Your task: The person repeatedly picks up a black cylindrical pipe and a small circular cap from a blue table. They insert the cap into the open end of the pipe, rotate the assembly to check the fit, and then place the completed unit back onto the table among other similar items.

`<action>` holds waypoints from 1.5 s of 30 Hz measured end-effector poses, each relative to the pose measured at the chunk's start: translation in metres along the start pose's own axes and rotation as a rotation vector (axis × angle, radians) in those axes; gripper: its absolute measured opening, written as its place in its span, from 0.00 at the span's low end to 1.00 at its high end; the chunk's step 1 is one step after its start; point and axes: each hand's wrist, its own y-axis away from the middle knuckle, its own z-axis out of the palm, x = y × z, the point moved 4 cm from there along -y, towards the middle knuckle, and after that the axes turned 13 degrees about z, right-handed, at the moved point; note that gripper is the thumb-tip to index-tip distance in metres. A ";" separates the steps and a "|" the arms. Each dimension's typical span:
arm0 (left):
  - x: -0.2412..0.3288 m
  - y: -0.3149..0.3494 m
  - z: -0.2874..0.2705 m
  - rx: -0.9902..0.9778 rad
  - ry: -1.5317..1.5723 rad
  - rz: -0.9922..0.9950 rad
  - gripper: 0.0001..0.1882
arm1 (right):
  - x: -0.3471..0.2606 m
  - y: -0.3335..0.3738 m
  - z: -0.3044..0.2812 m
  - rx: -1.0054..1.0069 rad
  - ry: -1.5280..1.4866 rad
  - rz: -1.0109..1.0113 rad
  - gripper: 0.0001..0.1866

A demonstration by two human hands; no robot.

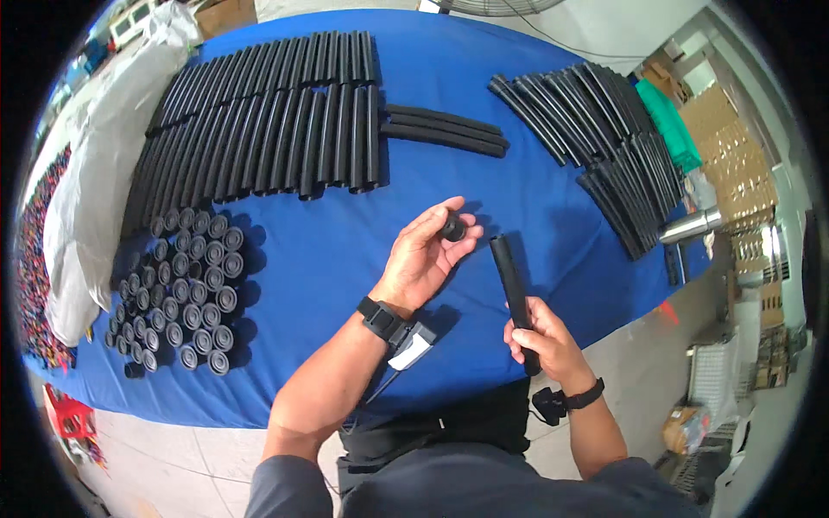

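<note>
Between the fingers of my left hand (425, 256) is a small black round cap (452, 228), held above the middle of the table. My right hand (547, 342) grips a black tube (511, 281) near its lower end, and the tube's upper end points away from me. Cap and tube are apart, with a hand's width of blue cloth between them. To the left of my left hand, many similar black caps (197, 293) stand in a cluster on the blue cloth (345, 250).
Rows of black tubes (268, 129) lie at the far left, with several more tubes (445, 129) lying crosswise beside them. Another pile of tubes (596, 121) is at the far right, near a silver cylinder (691, 226) and green fabric (669, 125). White plastic sheeting (104, 173) borders the left edge.
</note>
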 end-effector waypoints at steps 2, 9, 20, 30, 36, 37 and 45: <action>-0.003 0.001 0.000 -0.025 0.027 -0.053 0.23 | 0.004 0.003 0.000 -0.035 -0.049 -0.004 0.18; -0.010 0.007 0.006 -0.202 0.045 -0.215 0.33 | 0.009 0.001 -0.014 -0.060 -0.297 -0.017 0.19; -0.011 0.009 0.004 -0.305 0.014 -0.149 0.29 | 0.017 0.000 -0.015 -0.021 -0.248 0.027 0.25; 0.003 -0.005 -0.019 -0.052 -0.104 0.128 0.16 | 0.002 0.009 0.039 -0.234 -0.053 0.136 0.24; 0.001 -0.001 -0.012 -0.033 -0.053 0.067 0.24 | 0.003 0.001 0.057 -0.234 -0.151 0.185 0.23; 0.001 -0.001 -0.011 -0.035 -0.059 0.070 0.27 | 0.003 0.000 0.058 -0.228 -0.166 0.186 0.23; 0.009 0.001 -0.006 0.009 -0.277 0.101 0.39 | 0.005 0.002 0.059 -0.203 -0.190 0.213 0.24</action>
